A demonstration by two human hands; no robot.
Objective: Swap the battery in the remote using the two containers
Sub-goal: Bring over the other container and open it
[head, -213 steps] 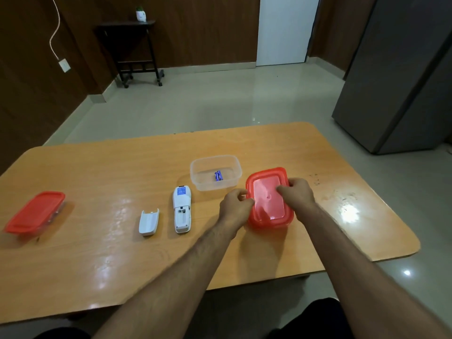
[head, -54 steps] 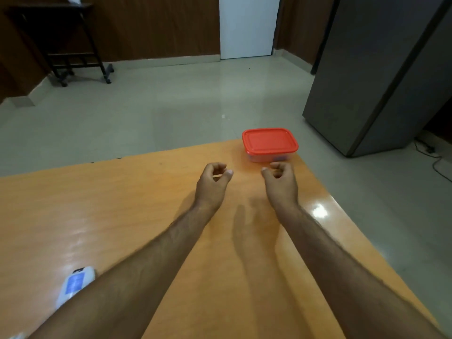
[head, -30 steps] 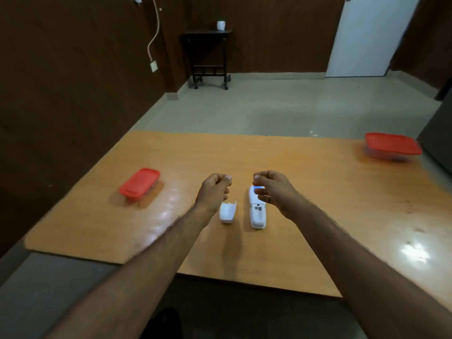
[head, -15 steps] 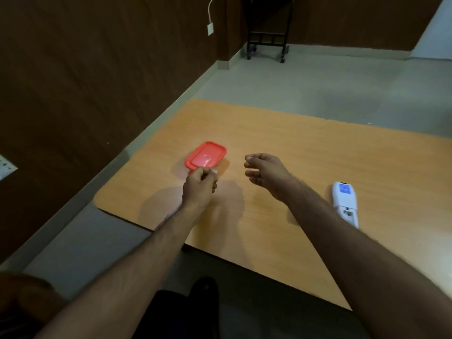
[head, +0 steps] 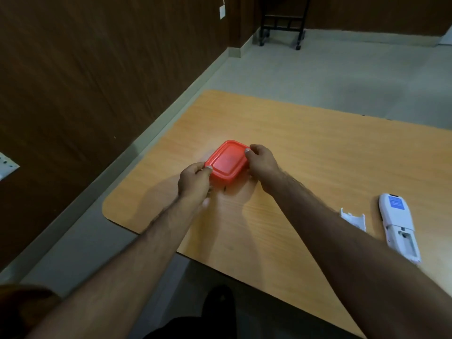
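Two hands are crowding a red-lidded container [head: 228,160] near the table's [head: 305,152] left end: the left hand [head: 194,183] is gripping its near-left corner, the right hand [head: 261,161] its far-right corner, so both of those approaches are blocked. Bare tabletop is lying open beyond the container and to its right. Farther right, a white remote [head: 398,226] and its detached battery cover [head: 353,218] are lying just beside each other, partly hidden by the right forearm, narrowing that side.
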